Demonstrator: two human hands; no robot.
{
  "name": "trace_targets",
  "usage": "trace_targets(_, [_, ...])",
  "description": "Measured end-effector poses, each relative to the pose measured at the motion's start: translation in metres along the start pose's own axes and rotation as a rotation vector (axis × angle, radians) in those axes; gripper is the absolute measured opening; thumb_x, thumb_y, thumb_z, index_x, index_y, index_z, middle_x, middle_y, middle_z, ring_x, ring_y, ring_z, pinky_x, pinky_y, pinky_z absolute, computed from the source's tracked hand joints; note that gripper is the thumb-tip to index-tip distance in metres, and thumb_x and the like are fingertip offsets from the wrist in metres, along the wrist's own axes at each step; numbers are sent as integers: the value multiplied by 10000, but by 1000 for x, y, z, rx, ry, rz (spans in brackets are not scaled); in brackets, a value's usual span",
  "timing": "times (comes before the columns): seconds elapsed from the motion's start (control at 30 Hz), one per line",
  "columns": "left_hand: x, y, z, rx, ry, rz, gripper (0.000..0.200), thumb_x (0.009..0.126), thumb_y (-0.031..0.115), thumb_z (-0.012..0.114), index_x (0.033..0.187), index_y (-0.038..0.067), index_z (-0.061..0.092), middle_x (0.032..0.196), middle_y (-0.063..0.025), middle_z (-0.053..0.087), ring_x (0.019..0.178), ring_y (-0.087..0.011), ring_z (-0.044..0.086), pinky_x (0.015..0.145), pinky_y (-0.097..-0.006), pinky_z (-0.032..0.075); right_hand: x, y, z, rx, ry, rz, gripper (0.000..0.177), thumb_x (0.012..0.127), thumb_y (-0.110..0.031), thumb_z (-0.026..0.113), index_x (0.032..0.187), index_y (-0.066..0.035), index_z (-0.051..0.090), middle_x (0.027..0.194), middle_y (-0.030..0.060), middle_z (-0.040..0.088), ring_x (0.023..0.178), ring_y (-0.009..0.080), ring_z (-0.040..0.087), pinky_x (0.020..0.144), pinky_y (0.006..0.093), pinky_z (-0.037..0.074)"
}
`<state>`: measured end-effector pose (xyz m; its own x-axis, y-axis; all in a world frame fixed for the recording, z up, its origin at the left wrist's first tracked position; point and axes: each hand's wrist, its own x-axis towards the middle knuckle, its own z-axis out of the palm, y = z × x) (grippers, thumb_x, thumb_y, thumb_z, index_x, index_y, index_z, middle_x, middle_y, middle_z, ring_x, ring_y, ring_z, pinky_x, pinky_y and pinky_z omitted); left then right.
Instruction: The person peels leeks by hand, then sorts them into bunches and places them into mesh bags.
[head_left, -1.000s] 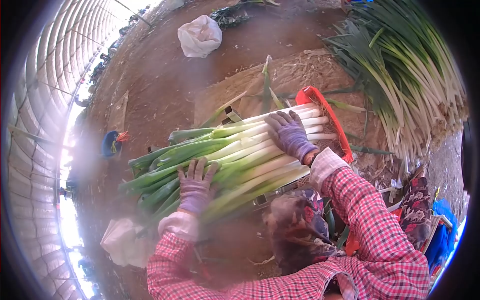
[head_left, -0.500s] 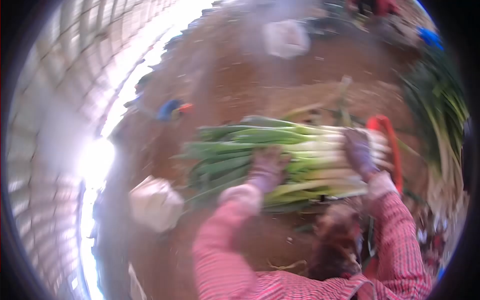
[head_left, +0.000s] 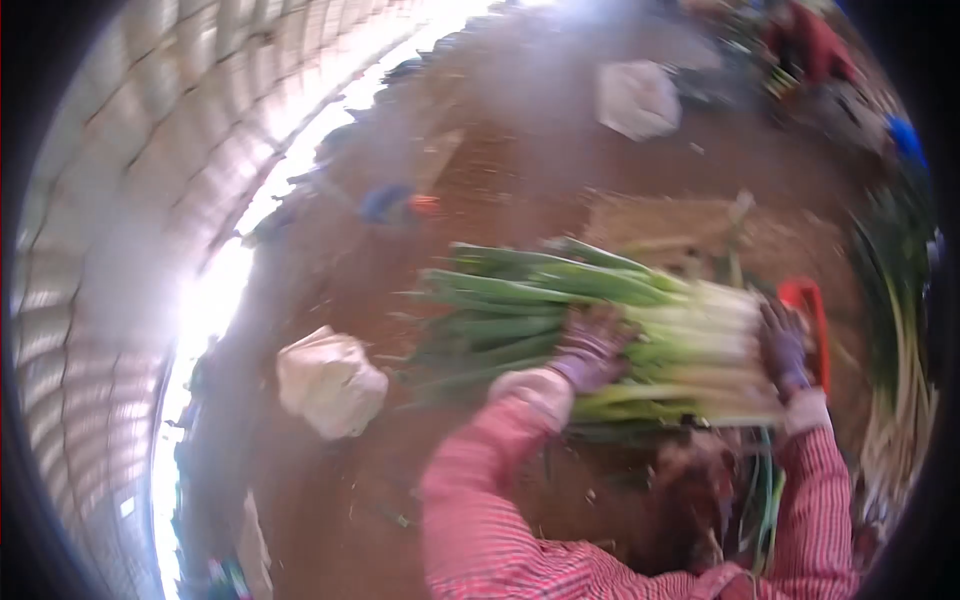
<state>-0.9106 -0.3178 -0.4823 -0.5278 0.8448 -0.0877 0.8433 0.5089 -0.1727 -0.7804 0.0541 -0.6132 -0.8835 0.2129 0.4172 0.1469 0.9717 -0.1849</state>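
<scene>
A thick bundle of long green onions (head_left: 690, 335) lies crosswise before me, green leaves to the left and white ends to the right. Across the top of its middle rests my left hand (head_left: 597, 345), gloved, its fingers spread on the stalks. My right hand (head_left: 785, 345), also gloved, lies flat against the white ends with its fingers stretched out. Just beyond that hand stands an orange-red upright piece (head_left: 806, 325). The leaf tips and my right fingertips are blurred, and the underside of the bundle is hidden.
More green onions (head_left: 890, 330) are heaped at the far right. Pale bags (head_left: 332, 382) sit on the brown ground at left, with a white one (head_left: 637, 100) farther off. A blue and orange object (head_left: 395, 205) lies beyond the leaves. Another person (head_left: 810, 45) is at the upper right.
The view has swung, so most things sit farther right. My right hand has slid from on top of the white stalks toward their ends. My left hand stays on the bundle.
</scene>
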Motion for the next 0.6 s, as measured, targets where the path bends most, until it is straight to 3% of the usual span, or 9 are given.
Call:
trace_targets(0.07, [6, -7, -7, -3, -136, 1, 506, 919, 364, 536, 1401, 219, 491, 1505, -171, 346, 1417, -367, 290, 1085, -653, 264, -1, 11, 9, 50, -104, 43, 464, 878, -170, 543, 1324, -44, 518, 1470, 135, 441, 1357, 321, 403, 1127, 507, 297])
trace_targets(0.1, [19, -16, -11, 12, -86, 31, 350, 922, 284, 538, 1254, 196, 604, 1333, -137, 540, 1268, -338, 488, 944, -586, 439, 0, -3, -20, 80, -115, 40, 485, 910, -207, 508, 1370, -55, 481, 1495, 162, 398, 1380, 327, 373, 1137, 515, 275])
trace_targets(0.13, [43, 3, -47, 190, -288, -163, 242, 928, 236, 535, 1138, 176, 640, 1127, -91, 656, 1065, -299, 621, 819, -517, 501, 1, 6, -11, 133, -143, 15, 516, 956, -281, 452, 1421, -57, 430, 1505, 167, 379, 1409, 335, 324, 1163, 516, 212])
trace_targets(0.17, [41, -10, -34, 122, 308, 32, 191, 919, 231, 557, 1071, 165, 653, 1032, -90, 681, 969, -308, 649, 772, -483, 521, -3, 15, -5, 132, -178, 25, 557, 986, -353, 398, 1464, -69, 374, 1520, 167, 354, 1439, 337, 264, 1181, 509, 149])
trace_targets(0.23, [65, -13, -27, 17, 51, 0, 202, 910, 252, 580, 1071, 168, 669, 1063, -124, 665, 983, -334, 635, 818, -460, 515, -2, 10, -45, 478, -231, 174, 623, 978, -442, 409, 1494, -104, 323, 1505, 198, 361, 1438, 358, 256, 1179, 490, 153])
trace_targets(0.33, [80, 2, -27, -8, -66, -55, 242, 903, 275, 598, 1113, 181, 674, 1075, -135, 667, 1011, -351, 628, 860, -454, 503, -22, 18, -67, 407, -193, 348, 625, 967, -420, 457, 1489, -99, 328, 1483, 195, 390, 1397, 380, 324, 1159, 458, 228])
trace_targets(0.37, [86, -2, -29, -10, -151, -41, 318, 882, 336, 612, 1159, 189, 666, 1123, -127, 653, 1034, -332, 632, 896, -465, 497, -36, 20, -72, 446, -140, 372, 605, 952, -356, 517, 1474, -99, 348, 1435, 205, 437, 1319, 385, 432, 1101, 432, 340])
trace_targets(0.5, [98, -4, -50, 49, -387, -8, 422, 841, 437, 637, 1189, 199, 661, 1177, -133, 658, 1090, -319, 628, 916, -445, 494, -95, 26, -98, 535, -56, 393, 577, 902, -269, 600, 1417, -84, 417, 1301, 225, 539, 1156, 394, 568, 968, 437, 470])
trace_targets(0.6, [103, 9, -58, 95, -544, -2, 521, 799, 457, 694, 1202, 130, 650, 1121, -152, 679, 1064, -338, 631, 926, -437, 484, -126, 26, -121, 534, -108, 460, 566, 898, -171, 596, 1428, -74, 423, 1317, 208, 532, 1203, 363, 539, 1004, 405, 439])
